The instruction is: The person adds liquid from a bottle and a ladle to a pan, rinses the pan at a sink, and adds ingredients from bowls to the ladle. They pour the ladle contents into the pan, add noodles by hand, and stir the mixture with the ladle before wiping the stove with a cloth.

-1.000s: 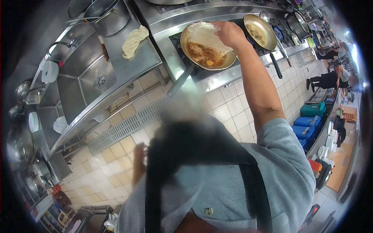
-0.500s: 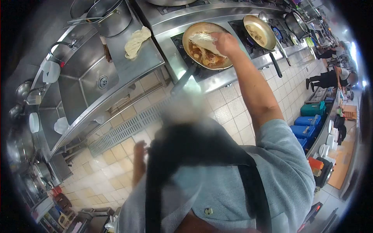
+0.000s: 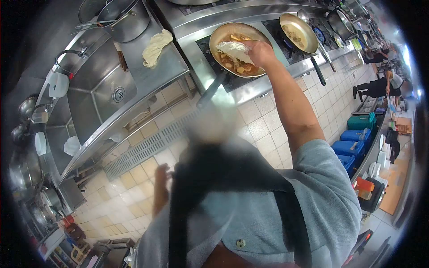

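Note:
My right hand (image 3: 262, 54) is over a large frying pan (image 3: 252, 29), its fingers closed on a pale flat piece with white, noodle-like strands at its far edge. I cannot make out exactly what it is. Reddish-brown sauce with yellowish chunks (image 3: 240, 69) lies in the pan. The pan sits on a stove burner, and its dark handle (image 3: 211, 91) points toward me. My left hand (image 3: 161, 184) hangs low at my side with nothing in it, fingers loosely apart and partly hidden by the dark apron (image 3: 223, 172).
Another frying pan (image 3: 308, 32) with food pieces stands on the burner to the right, handle jutting over the edge. Left are a steel sink (image 3: 105, 73), a cream cloth (image 3: 156, 48), a brush (image 3: 121, 58) and a pot (image 3: 127, 27). Blue bins (image 3: 347, 149) and people (image 3: 388, 85) are farther right.
My right hand stays over the pan with the pale piece. More sauce and yellowish pieces show behind it, and fewer strands lie in front. The view has shifted slightly; my left hand is nearly unmoved.

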### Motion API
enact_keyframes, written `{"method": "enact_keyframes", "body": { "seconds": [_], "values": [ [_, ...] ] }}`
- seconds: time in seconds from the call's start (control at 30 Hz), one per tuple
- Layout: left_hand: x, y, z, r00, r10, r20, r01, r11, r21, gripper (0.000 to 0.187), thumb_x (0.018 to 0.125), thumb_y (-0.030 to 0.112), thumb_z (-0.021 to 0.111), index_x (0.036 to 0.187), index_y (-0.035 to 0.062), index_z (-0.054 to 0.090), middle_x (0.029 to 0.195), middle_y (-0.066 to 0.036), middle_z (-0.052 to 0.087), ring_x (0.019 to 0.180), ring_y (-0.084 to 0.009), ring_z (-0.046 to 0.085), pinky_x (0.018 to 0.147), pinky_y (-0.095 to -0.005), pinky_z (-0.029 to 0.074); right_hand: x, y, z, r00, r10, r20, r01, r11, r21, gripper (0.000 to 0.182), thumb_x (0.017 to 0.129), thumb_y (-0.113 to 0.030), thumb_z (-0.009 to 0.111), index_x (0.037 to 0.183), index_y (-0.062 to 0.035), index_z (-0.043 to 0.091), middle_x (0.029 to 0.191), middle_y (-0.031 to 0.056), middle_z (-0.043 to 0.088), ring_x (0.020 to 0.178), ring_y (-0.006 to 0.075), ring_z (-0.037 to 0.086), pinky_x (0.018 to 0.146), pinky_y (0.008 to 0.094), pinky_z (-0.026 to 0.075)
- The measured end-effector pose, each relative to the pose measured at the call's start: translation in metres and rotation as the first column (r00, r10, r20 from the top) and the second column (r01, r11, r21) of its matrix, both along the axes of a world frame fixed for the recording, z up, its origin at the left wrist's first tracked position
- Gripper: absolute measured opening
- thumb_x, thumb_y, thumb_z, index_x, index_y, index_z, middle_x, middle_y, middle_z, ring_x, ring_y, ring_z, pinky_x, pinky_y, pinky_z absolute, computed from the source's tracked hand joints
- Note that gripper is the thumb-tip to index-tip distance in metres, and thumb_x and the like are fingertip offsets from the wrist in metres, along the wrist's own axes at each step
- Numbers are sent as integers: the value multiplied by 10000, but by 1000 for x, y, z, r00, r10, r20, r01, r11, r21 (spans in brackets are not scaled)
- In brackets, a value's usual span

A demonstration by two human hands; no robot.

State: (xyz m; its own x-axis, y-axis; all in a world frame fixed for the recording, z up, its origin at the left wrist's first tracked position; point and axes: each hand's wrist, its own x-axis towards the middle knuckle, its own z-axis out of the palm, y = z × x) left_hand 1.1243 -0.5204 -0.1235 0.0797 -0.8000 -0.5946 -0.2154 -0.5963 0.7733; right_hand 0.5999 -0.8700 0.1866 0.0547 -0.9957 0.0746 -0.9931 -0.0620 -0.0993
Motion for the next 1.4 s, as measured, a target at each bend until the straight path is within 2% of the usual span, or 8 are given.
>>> {"method": "enact_keyframes", "body": {
  "seconds": [0.57, 0.7, 0.77, 0.93, 1.0, 1.1, 1.13, 1.4],
  "values": [
    [-110, 21, 17, 878, 471, -88, -409, 832, 374, 453, 927, 335, 484, 1301, 79, 462, 1174, -100, 573, 847, -227, 606, 681, -353, 488, -24, 1, 48, 944, 317, -88, -324, 942, -84, 444, 787, -88, 575, 1210, -215, 611, 998, 166, 662, 928, 332, 630, 843, 419, 489],
    [-164, 63, -32, 982, 185, -50, -178, 978, 109, 312, 876, 262, 534, 1096, 63, 631, 1111, -121, 641, 926, -236, 634, 791, -372, 497, -23, 8, 31, 932, 362, 9, -362, 930, 62, 463, 786, -95, 580, 1222, -249, 602, 1000, 158, 665, 937, 323, 631, 855, 415, 483],
    [-220, 75, 54, 967, 240, -88, -250, 961, -120, 277, 851, 213, 541, 1023, 35, 665, 1098, -151, 653, 980, -251, 628, 856, -353, 484, -29, 1, 30, 956, 277, 98, -290, 945, 153, 434, 807, -117, 585, 1215, -262, 607, 1014, 144, 667, 948, 312, 632, 877, 405, 474],
    [-201, 99, 33, 955, -213, 207, 272, 908, -319, 295, 935, 190, 467, 1184, 54, 550, 1069, -105, 569, 902, -241, 590, 775, -357, 484, -31, -10, 16, 938, 341, 62, -346, 928, 136, 411, 803, -133, 596, 1191, -266, 620, 1053, 128, 661, 985, 295, 623, 891, 396, 471],
    [-187, 83, 5, 992, 118, 37, -123, 933, 337, 265, 912, 176, 520, 1144, 63, 579, 940, -104, 596, 732, -276, 616, 610, -387, 513, -27, -15, 4, 941, 333, 63, -339, 925, 170, 408, 795, -131, 599, 1179, -265, 627, 1063, 126, 659, 995, 290, 621, 889, 396, 474],
    [-143, 90, -46, 979, 190, -67, -182, 976, 119, 348, 846, 299, 590, 1085, 52, 642, 1084, -157, 646, 978, -259, 622, 852, -401, 484, -23, -18, -11, 928, 369, -46, -351, 910, 221, 409, 781, -125, 607, 1166, -261, 632, 1063, 114, 660, 1009, 284, 617, 879, 404, 479],
    [-159, 53, 0, 867, 496, -59, -435, 809, 396, 406, 875, 324, 572, 1194, 74, 573, 1109, -135, 620, 925, -263, 625, 787, -420, 497, -21, -15, -11, 932, 361, -28, -347, 912, 217, 411, 778, -122, 607, 1164, -263, 633, 1056, 112, 662, 1005, 284, 620, 875, 404, 481],
    [-166, -28, 38, 862, 470, -191, -407, 865, 293, 451, 895, 319, 545, 1266, 71, 479, 1101, -127, 599, 850, -272, 629, 708, -401, 508, -11, -10, 8, 915, 402, -28, -374, 872, 316, 284, 817, -186, 578, 1092, -172, 648, 1130, 124, 631, 1053, 281, 605, 879, 410, 489]
  ]
}}
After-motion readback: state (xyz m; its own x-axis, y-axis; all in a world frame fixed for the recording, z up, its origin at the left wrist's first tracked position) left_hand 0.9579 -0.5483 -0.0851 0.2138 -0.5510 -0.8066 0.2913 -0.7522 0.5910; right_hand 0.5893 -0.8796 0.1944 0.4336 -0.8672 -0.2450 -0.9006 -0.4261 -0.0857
